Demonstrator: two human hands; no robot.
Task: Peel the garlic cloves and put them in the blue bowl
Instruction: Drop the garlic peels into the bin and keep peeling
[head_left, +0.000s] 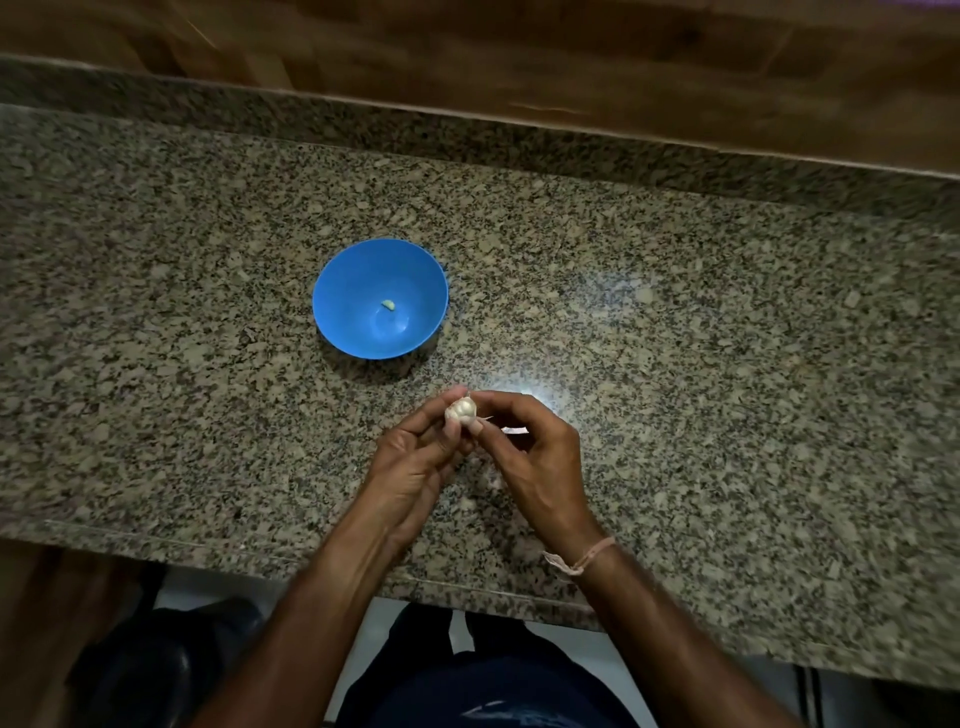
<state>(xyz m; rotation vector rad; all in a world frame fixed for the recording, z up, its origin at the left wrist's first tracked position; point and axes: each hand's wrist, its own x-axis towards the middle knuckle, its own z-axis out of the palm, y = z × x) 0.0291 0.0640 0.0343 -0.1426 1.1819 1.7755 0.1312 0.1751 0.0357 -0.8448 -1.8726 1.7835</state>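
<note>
Both forearms reach up from the near edge of the speckled granite counter (727, 312), a thin cord bracelet (582, 558) tied round the right wrist. Just on the near side of the blue bowl (353, 270), the left hand (415, 457) and right hand (535, 457) meet over the counter, each pinching the same small garlic bulb (461, 409) between fingertips and thumb, with a scrap of papery skin (514, 430) beside the right fingers. One peeled clove (388, 305) lies inside the bowl, near its centre.
</note>
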